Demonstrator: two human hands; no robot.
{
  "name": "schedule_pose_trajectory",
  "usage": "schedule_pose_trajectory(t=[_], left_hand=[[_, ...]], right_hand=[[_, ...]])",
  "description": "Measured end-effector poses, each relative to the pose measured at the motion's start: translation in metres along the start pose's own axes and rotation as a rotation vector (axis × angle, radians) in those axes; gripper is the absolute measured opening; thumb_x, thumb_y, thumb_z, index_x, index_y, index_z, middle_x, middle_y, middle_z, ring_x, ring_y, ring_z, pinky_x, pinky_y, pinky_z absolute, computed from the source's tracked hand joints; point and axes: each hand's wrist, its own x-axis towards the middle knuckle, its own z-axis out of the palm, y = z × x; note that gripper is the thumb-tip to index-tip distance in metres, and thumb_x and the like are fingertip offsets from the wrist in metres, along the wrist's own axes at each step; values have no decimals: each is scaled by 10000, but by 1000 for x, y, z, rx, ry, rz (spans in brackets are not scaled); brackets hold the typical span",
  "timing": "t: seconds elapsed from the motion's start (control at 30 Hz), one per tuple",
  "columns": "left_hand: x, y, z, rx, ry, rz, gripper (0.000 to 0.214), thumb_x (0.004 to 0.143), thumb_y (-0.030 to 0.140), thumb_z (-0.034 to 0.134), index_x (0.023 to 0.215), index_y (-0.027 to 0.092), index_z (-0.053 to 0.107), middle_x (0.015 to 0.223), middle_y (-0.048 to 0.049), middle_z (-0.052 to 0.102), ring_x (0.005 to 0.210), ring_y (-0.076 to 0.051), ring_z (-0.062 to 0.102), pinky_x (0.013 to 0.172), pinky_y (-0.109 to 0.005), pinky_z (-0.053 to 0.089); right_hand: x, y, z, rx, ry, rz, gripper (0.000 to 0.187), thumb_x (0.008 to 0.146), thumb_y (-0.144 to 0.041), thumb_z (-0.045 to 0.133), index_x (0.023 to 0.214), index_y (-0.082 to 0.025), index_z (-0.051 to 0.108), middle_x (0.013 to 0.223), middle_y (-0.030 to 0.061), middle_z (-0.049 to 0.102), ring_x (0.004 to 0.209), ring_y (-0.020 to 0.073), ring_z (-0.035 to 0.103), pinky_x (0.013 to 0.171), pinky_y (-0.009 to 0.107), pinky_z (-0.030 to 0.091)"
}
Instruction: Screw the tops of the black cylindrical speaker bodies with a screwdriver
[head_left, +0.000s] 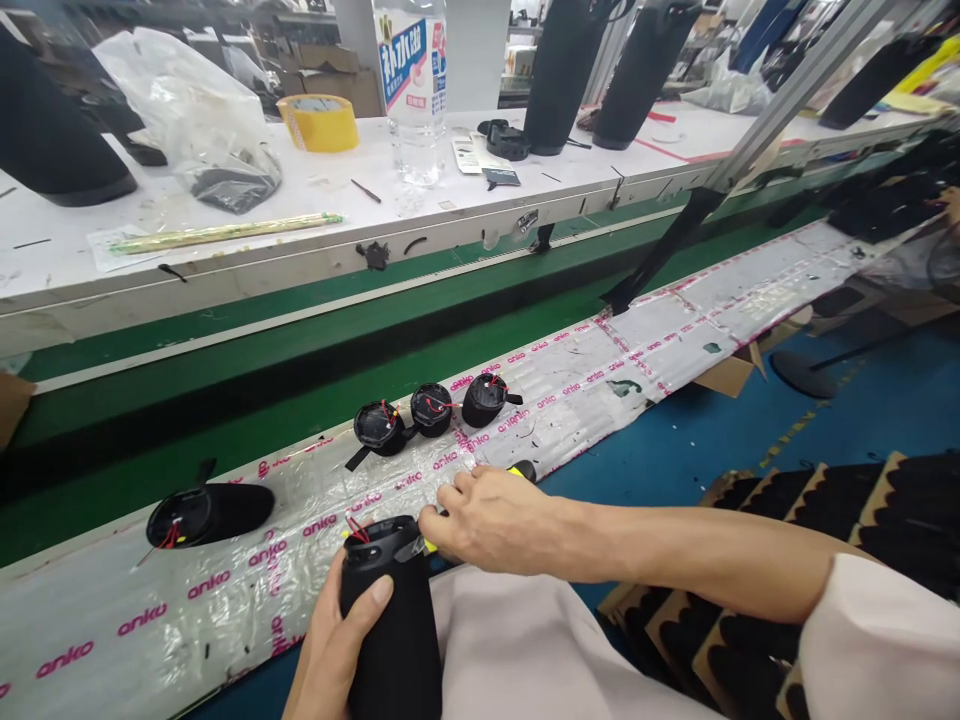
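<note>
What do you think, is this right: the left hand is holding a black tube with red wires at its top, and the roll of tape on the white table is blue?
Not quite: the roll of tape is yellow, as the head view shows. It is on the white table, and the left hand is holding a black tube with red wires at its top.
</note>
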Motion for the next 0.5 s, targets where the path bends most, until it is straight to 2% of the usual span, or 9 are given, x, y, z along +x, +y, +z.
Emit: schedule_pose_trajectory(t=[0.1,0.3,0.5], left_hand=[[0,6,0,52,-53,-3,804,696,604,748,1383,281,484,1374,-71,596,1348,-357,462,1143,-499,351],[6,6,2,219,-21,47,748,693,651,719,1285,222,555,1321,-104,619,1258,-374,535,1146,-526,318],[7,3,8,340,77,80,895,666,698,684,1375,187,491,1417,-139,545,1401,-364,393,1208,-517,210]], right_hand=[[1,2,-5,-41,3,-21,134,920,-89,393,966,-169,491,746,36,535,604,198,527,498,341,319],[4,5,-17,-218,82,-65,199,891,-45,350,945,-144,514,733,57,554,586,207,530,488,344,336],[7,5,-22,-318,129,-112,195,847,-25,386,919,-119,540,708,74,579,557,225,545,468,368,364]])
